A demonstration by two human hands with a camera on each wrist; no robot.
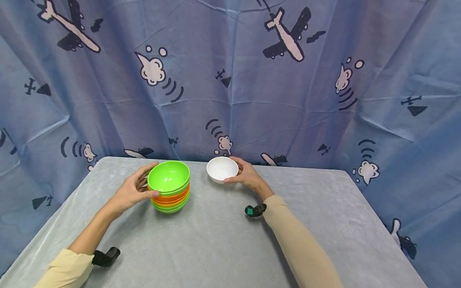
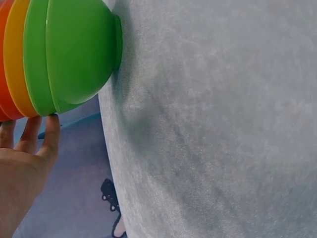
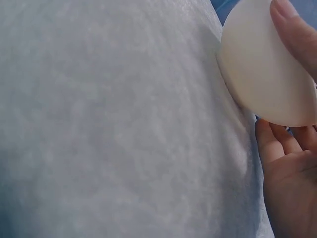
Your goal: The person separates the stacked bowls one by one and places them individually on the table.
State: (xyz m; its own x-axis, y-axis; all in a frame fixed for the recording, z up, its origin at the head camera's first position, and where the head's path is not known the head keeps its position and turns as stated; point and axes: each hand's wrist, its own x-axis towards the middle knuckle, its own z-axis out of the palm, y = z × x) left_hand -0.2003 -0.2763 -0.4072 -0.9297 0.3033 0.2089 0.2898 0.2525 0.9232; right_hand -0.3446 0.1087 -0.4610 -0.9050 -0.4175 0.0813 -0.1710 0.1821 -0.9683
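Observation:
A stack of nested bowls stands left of centre on the table: a bright green bowl on top, orange bowls in the middle, green ones at the bottom. My left hand grips its left side, thumb at the front and fingers round the back. In the left wrist view, fingertips touch the side of the lower green bowls. To the right of the stack is a small white bowl, held between thumb and fingers by my right hand. The right wrist view shows this bowl's outer wall close to the tabletop.
The table has a light grey cloth cover. Behind it hangs a blue curtain printed with planes and clouds, close to the table's back edge. Each wrist wears a black band device.

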